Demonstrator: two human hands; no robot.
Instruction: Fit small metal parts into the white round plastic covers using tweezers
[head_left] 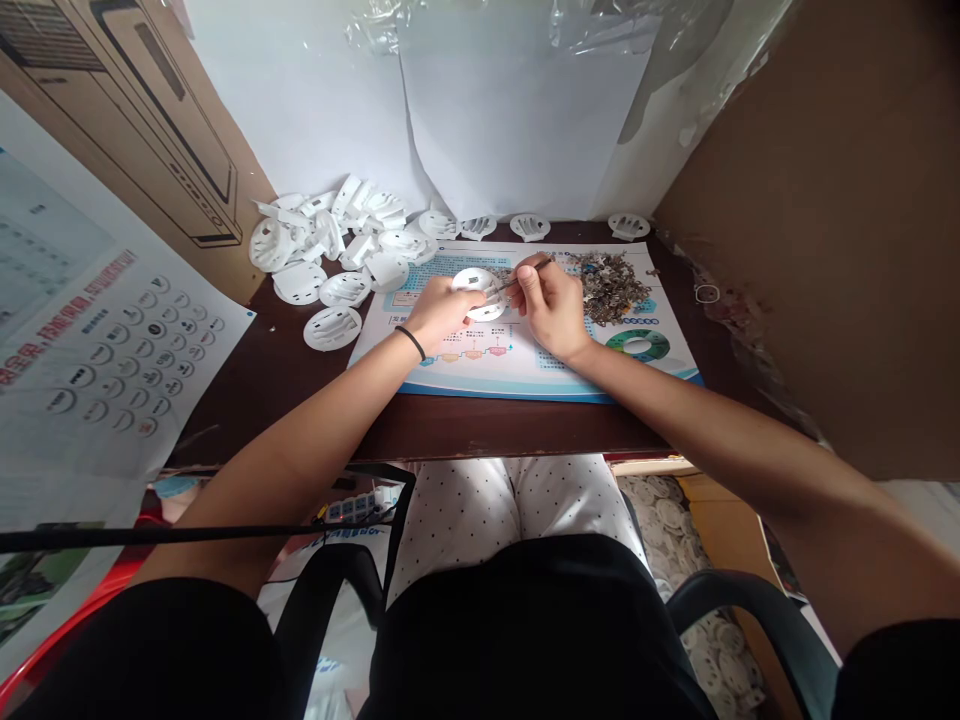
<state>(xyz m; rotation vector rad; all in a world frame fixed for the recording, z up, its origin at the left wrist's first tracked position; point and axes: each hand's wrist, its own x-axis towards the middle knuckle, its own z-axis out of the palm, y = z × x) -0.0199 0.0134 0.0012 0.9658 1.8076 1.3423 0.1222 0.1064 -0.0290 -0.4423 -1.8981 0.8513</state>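
L hand [441, 315] grips a round white plastic disc [475, 282] over a printed paper mat [450, 372] on a dark wood desk [480, 425]. R hand [551, 308] pinches slim metal tweezers [519, 282], tips at disc. Heap of small grey metal bits [607, 287] sits nearby, to R.

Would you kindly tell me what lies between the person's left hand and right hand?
In the head view, a white plastic disc held by the left hand lies between them, with tweezers reaching towards it from the right hand.

White disc [474, 282] on blue-printed mat [382, 345]
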